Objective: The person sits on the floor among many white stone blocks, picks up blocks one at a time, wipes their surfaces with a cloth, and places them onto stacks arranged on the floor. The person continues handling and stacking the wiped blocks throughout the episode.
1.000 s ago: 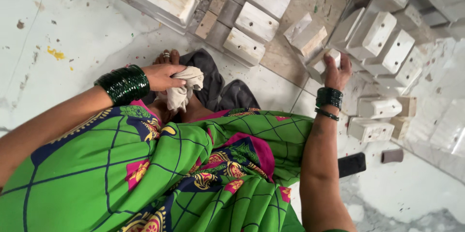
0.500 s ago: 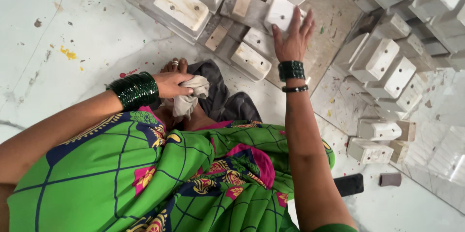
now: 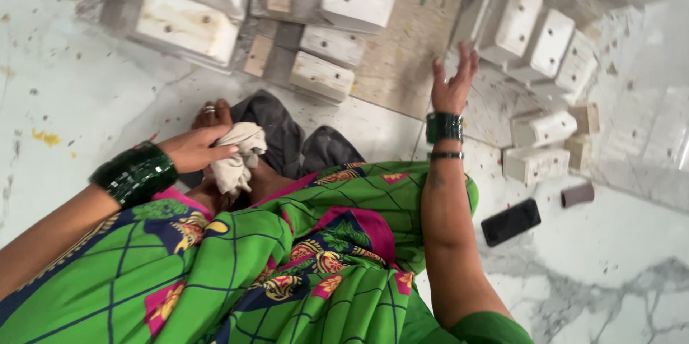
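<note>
Above the green patterned cloth (image 3: 287, 265), the left hand (image 3: 192, 149) pinches a soft, limp rag (image 3: 237, 157) by its bunched top, while beyond it the right hand (image 3: 451, 84) reaches, fingers spread and empty, toward stiff, likely hefty white blocks (image 3: 531, 24).

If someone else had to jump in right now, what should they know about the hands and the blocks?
Left hand: grips a pale cloth by the foot.
Right hand: open, empty, raised near the white blocks, touching none.
More blocks lie on the floor ahead; two small ones sit to the right, with a black phone and a small brown piece.
Done: cloth in hand. Left: no block picked up yet.
</note>
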{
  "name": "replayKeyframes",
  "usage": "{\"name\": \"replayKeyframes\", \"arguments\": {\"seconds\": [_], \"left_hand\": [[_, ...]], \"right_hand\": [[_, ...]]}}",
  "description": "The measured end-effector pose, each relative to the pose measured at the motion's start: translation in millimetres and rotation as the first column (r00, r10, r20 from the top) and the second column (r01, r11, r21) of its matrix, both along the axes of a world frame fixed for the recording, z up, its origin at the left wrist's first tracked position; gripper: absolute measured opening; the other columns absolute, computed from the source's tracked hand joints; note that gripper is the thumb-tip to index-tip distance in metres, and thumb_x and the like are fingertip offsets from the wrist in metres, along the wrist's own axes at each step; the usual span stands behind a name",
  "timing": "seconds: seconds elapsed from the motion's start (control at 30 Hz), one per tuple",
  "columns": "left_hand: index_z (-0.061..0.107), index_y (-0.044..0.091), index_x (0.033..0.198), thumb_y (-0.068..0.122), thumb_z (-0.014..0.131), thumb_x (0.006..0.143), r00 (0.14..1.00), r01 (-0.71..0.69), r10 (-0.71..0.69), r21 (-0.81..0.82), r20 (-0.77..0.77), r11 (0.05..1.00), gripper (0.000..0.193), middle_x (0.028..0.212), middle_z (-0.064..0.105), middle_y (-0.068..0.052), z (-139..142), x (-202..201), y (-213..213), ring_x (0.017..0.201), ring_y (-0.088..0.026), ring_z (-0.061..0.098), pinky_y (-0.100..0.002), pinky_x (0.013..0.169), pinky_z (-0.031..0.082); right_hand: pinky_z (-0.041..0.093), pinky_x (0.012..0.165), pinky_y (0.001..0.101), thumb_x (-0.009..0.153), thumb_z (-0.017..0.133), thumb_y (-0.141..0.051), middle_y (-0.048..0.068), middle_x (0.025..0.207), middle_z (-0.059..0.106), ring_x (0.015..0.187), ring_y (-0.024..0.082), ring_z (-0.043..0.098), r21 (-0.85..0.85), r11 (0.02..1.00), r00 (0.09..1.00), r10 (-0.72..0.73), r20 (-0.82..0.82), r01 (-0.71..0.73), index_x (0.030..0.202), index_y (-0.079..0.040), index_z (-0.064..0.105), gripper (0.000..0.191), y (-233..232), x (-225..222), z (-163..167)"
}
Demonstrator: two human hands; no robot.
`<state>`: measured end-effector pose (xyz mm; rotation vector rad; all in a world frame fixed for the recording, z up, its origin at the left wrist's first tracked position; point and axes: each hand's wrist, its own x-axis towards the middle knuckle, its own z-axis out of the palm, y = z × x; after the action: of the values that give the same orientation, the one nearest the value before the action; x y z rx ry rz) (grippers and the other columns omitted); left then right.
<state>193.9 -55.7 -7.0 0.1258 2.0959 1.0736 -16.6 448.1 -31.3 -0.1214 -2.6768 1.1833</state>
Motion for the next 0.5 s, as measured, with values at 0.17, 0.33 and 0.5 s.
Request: {"name": "replayKeyframes", "arguments": {"seconds": [0.17, 0.33, 0.5], "left_hand": [[0.051, 0.016, 0.145, 0.031, 0.057, 0.096, 0.937, -0.242, 0.194, 0.139, 0.289, 0.960, 0.052, 0.113, 0.073, -0.006, 10, -3, -4, 0.099, -0.017, 0.068, -0.037, 0.083, 0.057], [0.045, 0.022, 0.153, 0.029, 0.055, 0.097, 0.879, -0.315, 0.233, 0.140, 0.417, 0.939, 0.057, 0.119, 0.070, -0.001, 13, -5, -3, 0.099, -0.012, 0.068, -0.035, 0.078, 0.061], [0.046, 0.021, 0.152, 0.030, 0.055, 0.098, 0.909, -0.247, 0.196, 0.096, 0.369, 0.964, 0.056, 0.119, 0.070, -0.002, 15, -8, -4, 0.098, -0.012, 0.067, -0.034, 0.077, 0.059]], "right_hand": [[0.039, 0.124, 0.0497, 0.102, 0.077, -0.028, 0.021, 0.168, 0.036, 0.152, 0.039, 0.043, -0.182, 0.966, 0.965, -0.212, -0.151, 0.184, 0.160, -0.017, 0.042, 0.068, 44, -16, 6], [0.046, 0.105, 0.0582, 0.090, 0.074, -0.029, 0.016, 0.163, 0.025, 0.144, 0.036, 0.041, -0.731, 0.608, 0.934, -0.338, 0.114, 0.309, 0.158, -0.020, 0.024, 0.085, 41, -13, 19], [0.040, 0.110, 0.0581, 0.080, 0.077, -0.039, 0.014, 0.165, 0.028, 0.143, 0.041, 0.040, -0.913, 0.161, 0.908, -0.260, 0.327, 0.375, 0.158, -0.021, 0.018, 0.099, 30, -23, 24]]}}
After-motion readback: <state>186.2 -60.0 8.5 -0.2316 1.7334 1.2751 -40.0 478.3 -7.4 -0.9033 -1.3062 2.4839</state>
